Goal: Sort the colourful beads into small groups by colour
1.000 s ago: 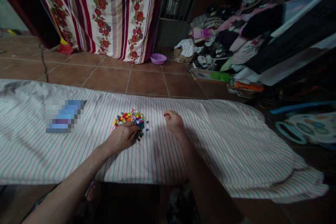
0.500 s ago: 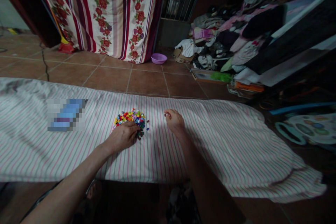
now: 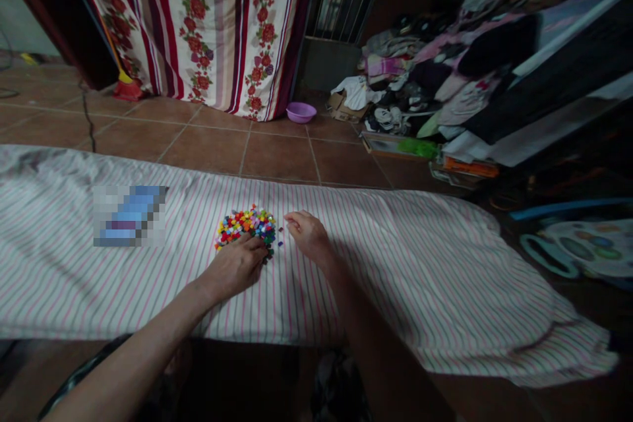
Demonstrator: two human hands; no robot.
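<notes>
Head view: I'd go light, left hand [image 3: 237,264] over small multicoloured plastic-looking pieces [image 3: 242,221], grip unclear; right hand [image 3: 308,235] at their 3 o'clock, fingertips together.

One head-worn cam, looking forward and down over left hand [image 3: 240,262] and right hand [image 3: 307,235], both close. Striped cloth [image 3: 420,264] spans mid-view left to right; tiled floor [image 3: 277,151] beyond, curtain [image 3: 222,33] far left, clothes pile [image 3: 435,76] far right, well back.
</notes>
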